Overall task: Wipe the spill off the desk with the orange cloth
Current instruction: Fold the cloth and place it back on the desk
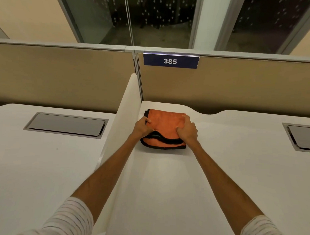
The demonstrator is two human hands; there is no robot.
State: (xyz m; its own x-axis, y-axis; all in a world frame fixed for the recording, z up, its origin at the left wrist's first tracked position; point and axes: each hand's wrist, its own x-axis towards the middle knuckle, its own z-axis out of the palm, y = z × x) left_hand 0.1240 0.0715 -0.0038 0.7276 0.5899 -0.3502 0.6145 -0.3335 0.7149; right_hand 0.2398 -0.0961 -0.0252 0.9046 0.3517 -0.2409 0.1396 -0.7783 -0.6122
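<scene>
A folded orange cloth with black edging lies on the white desk, near the far left corner beside the low divider. My left hand grips the cloth's left edge, thumb on top. My right hand presses down on its right side with fingers curled over the fabric. Both arms reach straight forward. No spill shows on the desk surface; whatever lies under the cloth is hidden.
A white divider panel separates this desk from the neighbouring desk on the left. Grey cable hatches are set into the left desk and at the right edge. A tan partition with a blue "385" sign closes the back.
</scene>
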